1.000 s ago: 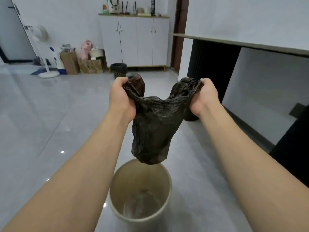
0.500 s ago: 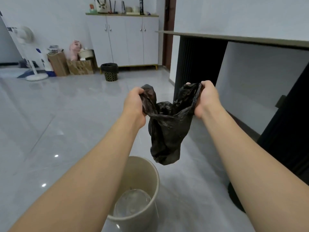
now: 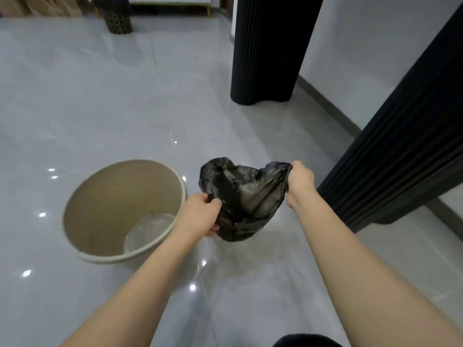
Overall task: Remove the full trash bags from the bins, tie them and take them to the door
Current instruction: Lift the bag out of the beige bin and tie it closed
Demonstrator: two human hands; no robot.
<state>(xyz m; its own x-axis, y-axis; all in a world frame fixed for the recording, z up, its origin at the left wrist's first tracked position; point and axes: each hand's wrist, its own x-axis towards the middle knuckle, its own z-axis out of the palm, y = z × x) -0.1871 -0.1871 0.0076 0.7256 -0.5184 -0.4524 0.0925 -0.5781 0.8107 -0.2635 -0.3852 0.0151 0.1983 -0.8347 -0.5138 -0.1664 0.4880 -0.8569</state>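
A small black trash bag [image 3: 246,199] hangs low over the grey floor, its mouth stretched between both hands. My left hand [image 3: 203,214] grips the near-left edge of the bag. My right hand [image 3: 299,180] pinches the far-right edge. Just left of the bag stands the beige bin [image 3: 105,196], with no bag in it and only a clear liner or lid at its bottom. A second bin [image 3: 117,15], dark with a mesh pattern and a black bag in it, stands far back near the cabinet.
A black ribbed column [image 3: 268,48] rises ahead and another black ribbed panel [image 3: 411,151] stands close on the right, by the white wall. Cardboard boxes [image 3: 47,6] sit at the back left. Glossy grey tile floor [image 3: 100,96] stretches to the left.
The bag has come down from chest height to just above the floor, right of the beige bin. My view has tilted downward, and both hands have kept their grip.
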